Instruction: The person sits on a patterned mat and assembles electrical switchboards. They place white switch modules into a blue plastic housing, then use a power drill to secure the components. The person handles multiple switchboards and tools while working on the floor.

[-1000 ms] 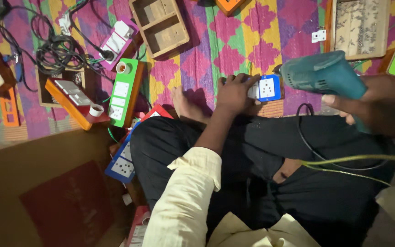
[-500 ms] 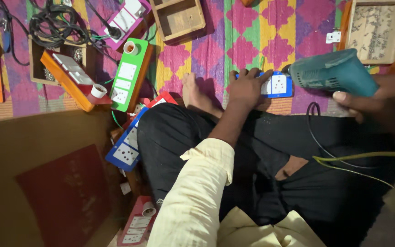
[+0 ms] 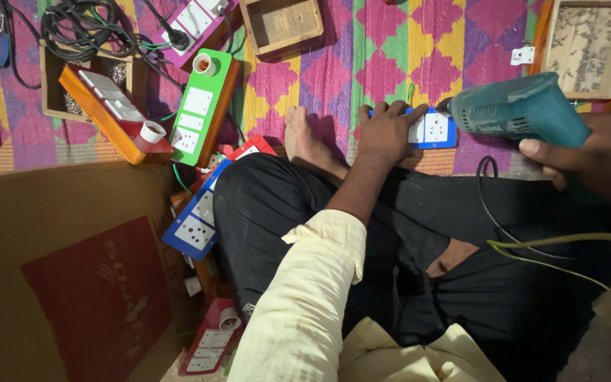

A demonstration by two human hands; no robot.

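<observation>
I sit cross-legged on a patterned mat. My left hand [image 3: 389, 129] presses down on a blue switchboard [image 3: 434, 128] with white sockets that lies on the mat in front of my legs. My right hand [image 3: 588, 152] grips a teal electric drill [image 3: 521, 110], its nose pointing left and touching the board's right end. The drill's black cord [image 3: 493, 205] loops down over my black trousers. My bare foot [image 3: 305, 141] rests just left of the board.
Green [image 3: 201, 110], orange [image 3: 104, 110], blue [image 3: 196, 226] and red [image 3: 210, 343] switchboards lie to my left, beside a brown cardboard box [image 3: 65, 276]. Wooden trays [image 3: 283, 25] and a tray of screws [image 3: 585, 42] sit farther off, with coiled black cables [image 3: 83, 28] at top left.
The view has shifted slightly; my left hand stays on the blue board while the drill has settled with its nose at the board's right end.
</observation>
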